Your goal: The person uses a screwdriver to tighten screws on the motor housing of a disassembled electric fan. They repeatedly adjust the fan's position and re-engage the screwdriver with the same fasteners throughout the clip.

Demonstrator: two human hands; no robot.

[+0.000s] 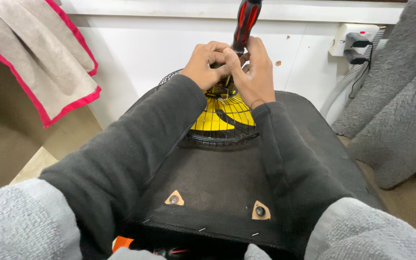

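A small fan with yellow blades (pixel 220 119) inside a black wire cage (pixel 227 138) lies on a black padded seat (pixel 217 183). Over the fan's centre stands a screwdriver with a red and black handle (pixel 245 21), upright and tilted slightly to the right. My right hand (pixel 253 72) is closed around the lower end of the handle. My left hand (pixel 207 63) presses against it from the left, fingers curled at the shaft just above the fan hub. The tip and the hub are hidden behind my fingers. Both forearms are in black sleeves.
A beige cloth with a red border (pixel 39 62) hangs at the upper left. A white wall runs behind, with a power strip and black plug (pixel 357 41) and a grey corrugated hose (pixel 343 86). Grey fuzzy fabric (pixel 400 106) fills the right. Two bolts show on the seat.
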